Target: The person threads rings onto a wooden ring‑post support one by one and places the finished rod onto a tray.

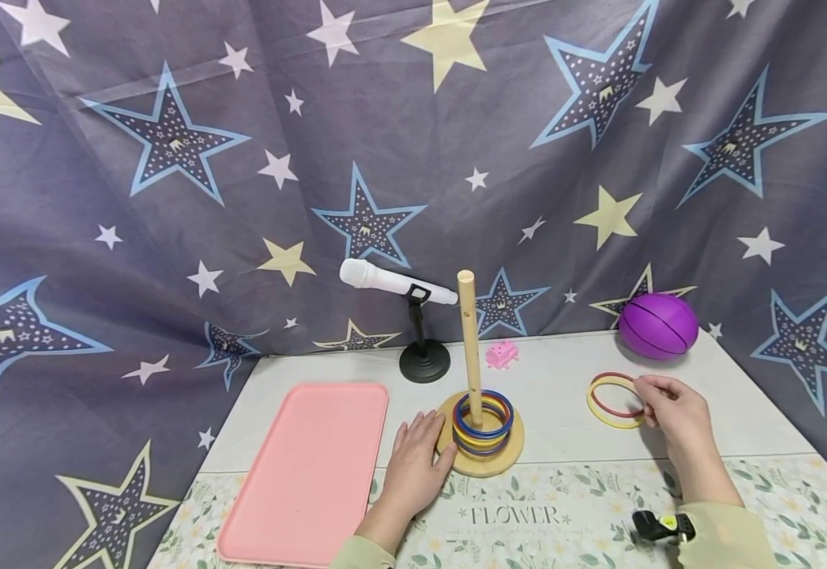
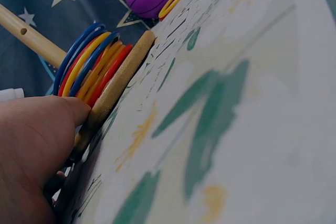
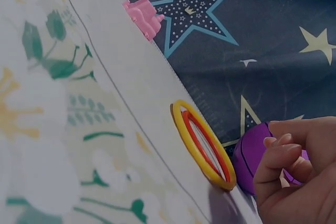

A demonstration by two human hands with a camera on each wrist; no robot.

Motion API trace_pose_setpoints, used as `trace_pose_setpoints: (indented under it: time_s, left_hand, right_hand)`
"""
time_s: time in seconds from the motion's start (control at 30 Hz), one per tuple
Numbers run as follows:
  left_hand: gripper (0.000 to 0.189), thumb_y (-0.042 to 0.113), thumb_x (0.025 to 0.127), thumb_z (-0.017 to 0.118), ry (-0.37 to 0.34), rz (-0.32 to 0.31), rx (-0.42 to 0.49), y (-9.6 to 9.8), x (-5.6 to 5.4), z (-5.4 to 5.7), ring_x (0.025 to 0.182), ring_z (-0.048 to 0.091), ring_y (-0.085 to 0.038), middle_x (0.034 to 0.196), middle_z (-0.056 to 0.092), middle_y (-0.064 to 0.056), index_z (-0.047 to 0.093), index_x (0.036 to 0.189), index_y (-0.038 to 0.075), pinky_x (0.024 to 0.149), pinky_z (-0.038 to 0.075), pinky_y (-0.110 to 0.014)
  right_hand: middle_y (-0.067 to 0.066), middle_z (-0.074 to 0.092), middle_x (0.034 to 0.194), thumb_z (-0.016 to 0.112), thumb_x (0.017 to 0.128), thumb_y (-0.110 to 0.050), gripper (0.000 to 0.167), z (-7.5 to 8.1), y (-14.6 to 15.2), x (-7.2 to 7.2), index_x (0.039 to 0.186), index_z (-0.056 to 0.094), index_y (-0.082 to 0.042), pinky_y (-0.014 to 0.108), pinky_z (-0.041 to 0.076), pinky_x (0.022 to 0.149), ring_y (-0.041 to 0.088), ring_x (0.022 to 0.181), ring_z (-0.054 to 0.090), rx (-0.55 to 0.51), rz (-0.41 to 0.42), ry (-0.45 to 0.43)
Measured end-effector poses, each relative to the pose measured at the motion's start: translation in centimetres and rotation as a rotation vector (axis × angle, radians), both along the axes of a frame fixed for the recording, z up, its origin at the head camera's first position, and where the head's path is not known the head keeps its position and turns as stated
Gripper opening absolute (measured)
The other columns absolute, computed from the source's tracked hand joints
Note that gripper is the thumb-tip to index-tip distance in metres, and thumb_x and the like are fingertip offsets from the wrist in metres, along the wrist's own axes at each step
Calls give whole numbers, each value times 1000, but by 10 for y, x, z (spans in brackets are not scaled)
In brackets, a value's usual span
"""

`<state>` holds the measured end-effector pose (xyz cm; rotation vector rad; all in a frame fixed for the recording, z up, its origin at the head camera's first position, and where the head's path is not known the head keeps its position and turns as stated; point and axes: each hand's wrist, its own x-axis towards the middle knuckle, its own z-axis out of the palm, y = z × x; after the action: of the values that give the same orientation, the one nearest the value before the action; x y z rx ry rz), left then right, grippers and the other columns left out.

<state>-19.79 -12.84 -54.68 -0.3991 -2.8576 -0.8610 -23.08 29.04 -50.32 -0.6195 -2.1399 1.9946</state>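
My left hand [image 1: 413, 466] rests with extended fingers at the left edge of a round wooden base [image 1: 509, 458]. In the left wrist view its thumb [image 2: 73, 108] lies against the base, beside the rings. From the base rises a wooden peg [image 1: 470, 340], with several blue, yellow and red rings [image 2: 86, 66] stacked around it. Over at the right, my right hand [image 1: 679, 415] hovers beside a yellow ring [image 3: 184, 129] and a red ring [image 3: 202, 140], which lie overlapping on the table. Its fingers are loosely bent, and no ring shows between them.
A pink tray [image 1: 306, 474] lies to the left. Behind the peg are a white microphone [image 1: 392, 280] on a black stand [image 1: 423, 363] and a small pink toy [image 1: 501, 354]. A purple ball [image 1: 658, 325] sits at the back right, against a star-patterned curtain [image 1: 413, 118].
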Motion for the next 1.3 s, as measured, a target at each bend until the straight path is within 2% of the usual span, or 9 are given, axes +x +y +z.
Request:
trace_pose_setpoints:
  time_s: [0.27, 0.5, 0.73, 1.07, 1.3]
  left_hand:
    - [59, 36, 111, 65, 8, -2, 6, 0, 1, 1, 159, 40, -40, 166, 52, -18, 56, 160, 4, 134, 18, -64]
    - [59, 36, 111, 65, 22, -1, -5, 1, 2, 0, 159, 41, -41, 165, 53, -19, 56, 159, 3, 133, 19, -64]
    - [60, 37, 111, 65, 2, 3, -13, 1, 2, 0, 160, 39, -40, 166, 52, -18, 56, 160, 4, 134, 18, -63]
    - [60, 36, 111, 66, 9, -1, -2, 2, 3, 3, 159, 40, -41, 166, 52, -20, 55, 160, 2, 134, 19, -63]
    - [59, 35, 111, 66, 2, 9, -1, 3, 2, 3, 160, 39, -41, 166, 52, -19, 56, 159, 2, 134, 18, -63]
  right_hand:
    - [-4, 63, 85, 69, 110, -24, 34, -8, 4, 0, 134, 63, 0, 23, 52, 54, 9, 70, 57, -3, -23, -39]
    - [-5, 65, 85, 69, 110, -21, 36, -13, 6, -1, 137, 61, 2, 23, 51, 53, 8, 69, 57, -29, -30, -40]
    - [-5, 64, 89, 68, 110, -22, 47, -21, 8, -3, 147, 57, 5, 23, 52, 53, 8, 70, 58, 10, -32, -64]
    - [-4, 63, 91, 68, 110, -21, 50, -24, 7, -4, 151, 56, 5, 23, 54, 54, 8, 70, 58, 63, -35, -63]
    - [3, 69, 92, 66, 110, -15, 49, -27, 5, -3, 151, 54, 10, 24, 55, 53, 8, 66, 60, 166, 18, -25]
